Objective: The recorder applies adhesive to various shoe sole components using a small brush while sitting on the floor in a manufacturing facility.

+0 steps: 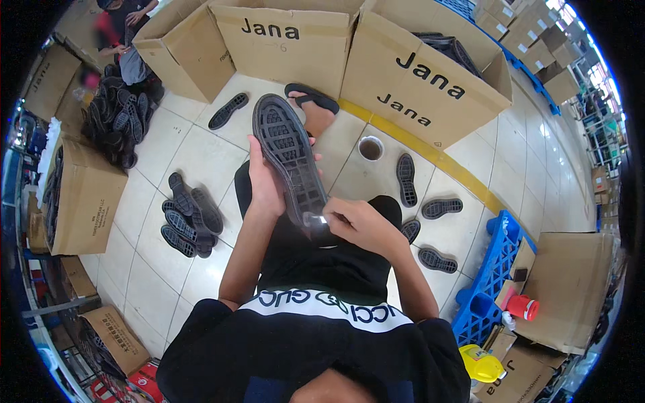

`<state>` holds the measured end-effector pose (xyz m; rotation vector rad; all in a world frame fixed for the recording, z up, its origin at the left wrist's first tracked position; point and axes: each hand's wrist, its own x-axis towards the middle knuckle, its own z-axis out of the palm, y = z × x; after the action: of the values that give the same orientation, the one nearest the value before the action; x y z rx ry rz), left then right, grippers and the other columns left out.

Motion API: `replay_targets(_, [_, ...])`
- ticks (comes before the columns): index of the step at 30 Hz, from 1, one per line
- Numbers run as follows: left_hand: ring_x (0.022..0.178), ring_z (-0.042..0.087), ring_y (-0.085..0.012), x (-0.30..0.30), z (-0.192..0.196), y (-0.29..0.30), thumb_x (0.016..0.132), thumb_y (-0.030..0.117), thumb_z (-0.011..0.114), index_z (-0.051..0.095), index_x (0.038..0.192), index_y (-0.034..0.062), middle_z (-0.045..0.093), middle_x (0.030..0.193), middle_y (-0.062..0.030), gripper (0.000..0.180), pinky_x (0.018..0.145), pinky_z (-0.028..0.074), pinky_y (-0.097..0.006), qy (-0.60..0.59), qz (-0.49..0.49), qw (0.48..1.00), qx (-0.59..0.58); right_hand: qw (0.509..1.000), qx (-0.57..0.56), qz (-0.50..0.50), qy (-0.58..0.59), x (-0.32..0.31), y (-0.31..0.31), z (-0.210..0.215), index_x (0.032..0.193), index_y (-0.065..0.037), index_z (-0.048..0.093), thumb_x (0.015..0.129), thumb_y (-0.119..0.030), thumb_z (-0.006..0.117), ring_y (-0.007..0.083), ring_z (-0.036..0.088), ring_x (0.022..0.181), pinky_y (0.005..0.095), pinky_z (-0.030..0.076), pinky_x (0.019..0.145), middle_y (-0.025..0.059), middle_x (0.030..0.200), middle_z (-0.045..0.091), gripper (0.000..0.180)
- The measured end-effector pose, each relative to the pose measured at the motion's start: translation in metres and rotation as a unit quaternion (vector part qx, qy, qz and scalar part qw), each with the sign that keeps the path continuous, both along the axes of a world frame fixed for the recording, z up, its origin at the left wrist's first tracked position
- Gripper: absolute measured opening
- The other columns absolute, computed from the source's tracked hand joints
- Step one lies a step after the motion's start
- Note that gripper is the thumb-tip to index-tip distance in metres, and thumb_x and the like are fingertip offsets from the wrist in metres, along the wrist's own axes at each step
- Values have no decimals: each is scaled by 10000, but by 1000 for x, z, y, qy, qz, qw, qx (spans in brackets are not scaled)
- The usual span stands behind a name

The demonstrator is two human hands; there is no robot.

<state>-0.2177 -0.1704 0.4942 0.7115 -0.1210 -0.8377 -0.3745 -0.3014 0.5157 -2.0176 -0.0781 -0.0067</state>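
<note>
My left hand [267, 181] grips a black shoe sole [285, 144] from beneath, its treaded face turned up and its toe pointing away from me. The thumb lies along the left edge, and fingertips show past the right edge. At the heel end my right hand [356, 227] is closed in a pinch. A small shiny, blurred thing [314, 219] shows at its fingertips, against the heel; its kind cannot be made out. Both hands are above my lap. On the floor ahead to the right stands a white-rimmed cup of brown liquid [370, 149].
Piled soles [191, 218] lie on the tiles at left, with single soles [406, 178] scattered at right. Large cardboard boxes [289, 57] line the far side. A blue pallet [485, 289] and yellow bottle [480, 363] are near right. Another person [127, 27] is far left.
</note>
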Motion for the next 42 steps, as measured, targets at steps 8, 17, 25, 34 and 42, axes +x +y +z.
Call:
replay_targets(8, [974,630,-307,-2,-3,0,883,757,144,467,1321,36,592,1202,-174,903,812,542,-473,-11,-32,999,11,962,-187,-139,-142,11,-24,36,945,-22,591,852,-83,648,272,619,742,333,507,676,120,890,611,126])
replay_targets(17, [988,616,-286,-28,10,0,872,772,183,457,1345,75,581,1195,-152,886,825,524,-454,23,-111,994,-6,873,-353,-113,-315,73,-47,54,984,-23,598,824,-51,663,253,638,857,325,530,732,90,1023,624,175])
replay_targets(25, [970,617,-278,-30,5,-3,866,777,218,465,1332,69,577,1193,-147,882,806,529,-447,47,-131,990,-14,808,-464,-76,-355,85,-50,50,993,-33,570,772,-107,690,248,616,912,348,520,765,83,986,579,262])
replay_targets(34, [928,635,-265,-18,1,-1,899,737,211,504,1276,57,618,1090,-136,830,763,546,-425,19,-98,995,28,814,-516,-110,-245,65,-31,20,823,-42,538,751,-157,648,233,583,764,338,488,660,70,761,508,175])
replay_targets(42, [911,642,-246,-4,2,-9,913,719,181,501,1283,43,623,1133,-138,835,754,556,-405,-14,-37,999,34,815,-533,13,-227,24,-18,15,920,-36,588,771,-148,620,194,593,755,302,484,658,52,773,549,190])
